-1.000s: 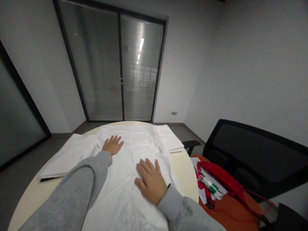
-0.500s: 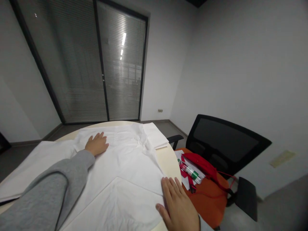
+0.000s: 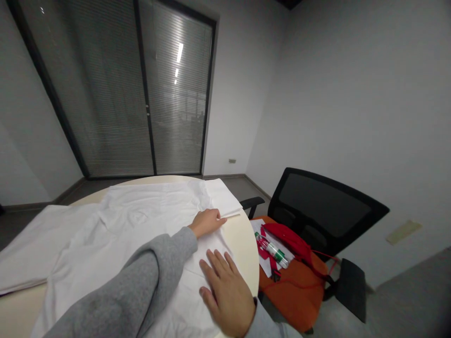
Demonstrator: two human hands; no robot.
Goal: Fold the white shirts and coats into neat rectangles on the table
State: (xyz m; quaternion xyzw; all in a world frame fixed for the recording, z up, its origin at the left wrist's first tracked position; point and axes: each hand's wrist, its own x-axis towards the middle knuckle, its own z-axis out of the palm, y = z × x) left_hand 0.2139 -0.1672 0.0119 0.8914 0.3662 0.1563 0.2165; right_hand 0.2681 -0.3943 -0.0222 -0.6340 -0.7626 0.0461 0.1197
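Observation:
A white garment [image 3: 141,225] lies spread over a round cream table [image 3: 243,239]. My left hand [image 3: 207,221] reaches across to the garment's right side and its fingers close on the edge of a white sleeve near the table's right rim. My right hand [image 3: 227,291] lies flat on the cloth close to me, fingers stretched out and slightly apart, holding nothing. Grey sleeves cover both arms.
To the right stands a black-backed office chair [image 3: 327,211] with an orange seat holding a red bag [image 3: 292,239], papers and a green-and-red bottle [image 3: 273,249]. Dark glass doors with blinds [image 3: 141,94] fill the far wall. Grey floor lies around.
My left hand left the middle of the garment and crossed right to the sleeve edge, pinching it. My right hand shifted slightly left on the cloth. The cloth now has more wrinkles.

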